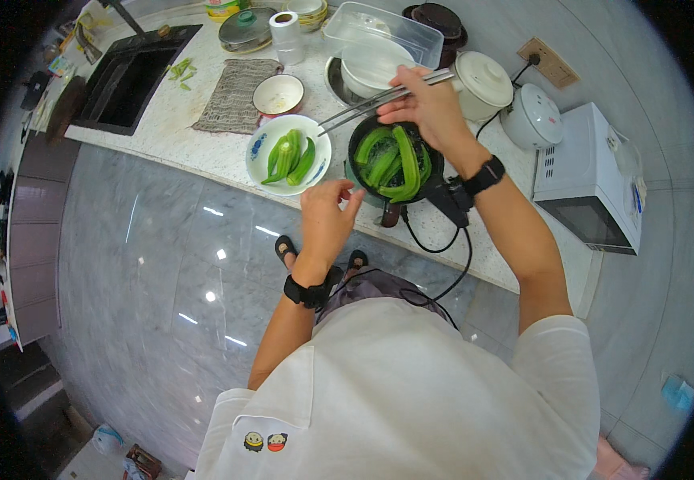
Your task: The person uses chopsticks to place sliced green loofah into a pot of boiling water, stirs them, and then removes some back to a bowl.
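My right hand (428, 111) grips a pair of metal chopsticks (383, 98) above the back of a small dark pot (354, 137). Their tips point left, over the right rim of a white plate with blue decoration (257, 174). Several green okra pods (287, 155) lie on that plate. More okra (405, 162) sits in liquid in the pot. My left hand (327, 213) is empty, fingers apart, near the counter's front edge, just below the plate and left of the pot. Behind the plate, a small bowl (278, 94) rests partly on a grey-brown cloth (236, 96).
Behind the pot stand a white bowl (371, 66), a clear plastic container (425, 45) and a lidded cream pot (485, 78). Black cables (468, 255) hang over the front edge. A microwave (593, 174) is at right, a black sink (137, 78) at left.
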Available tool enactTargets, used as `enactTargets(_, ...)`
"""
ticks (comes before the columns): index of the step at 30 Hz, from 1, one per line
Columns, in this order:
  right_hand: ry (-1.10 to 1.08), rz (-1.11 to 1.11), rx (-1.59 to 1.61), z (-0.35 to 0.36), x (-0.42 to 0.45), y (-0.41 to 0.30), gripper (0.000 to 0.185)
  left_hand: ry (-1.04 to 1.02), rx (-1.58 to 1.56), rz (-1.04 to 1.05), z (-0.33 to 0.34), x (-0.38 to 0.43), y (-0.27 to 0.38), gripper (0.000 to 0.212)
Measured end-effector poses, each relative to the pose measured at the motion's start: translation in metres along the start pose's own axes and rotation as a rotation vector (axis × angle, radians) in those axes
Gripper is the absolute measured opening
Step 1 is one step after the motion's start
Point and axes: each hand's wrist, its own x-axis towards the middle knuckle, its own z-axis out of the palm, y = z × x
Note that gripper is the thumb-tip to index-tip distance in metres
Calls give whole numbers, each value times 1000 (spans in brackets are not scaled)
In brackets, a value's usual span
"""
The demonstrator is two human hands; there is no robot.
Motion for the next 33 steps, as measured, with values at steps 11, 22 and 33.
enactTargets(11, 153, -65, -415, -105, -66, -20, 31, -169, 203, 203, 48, 10, 25, 10)
enactTargets(22, 136, -12, -435, -102, -77, 23, 28, 16, 105, -83, 1, 55, 9, 9)
enactTargets(33, 165, -117, -397, -96, -74, 20, 30, 51, 130, -78, -5, 53, 8, 9)
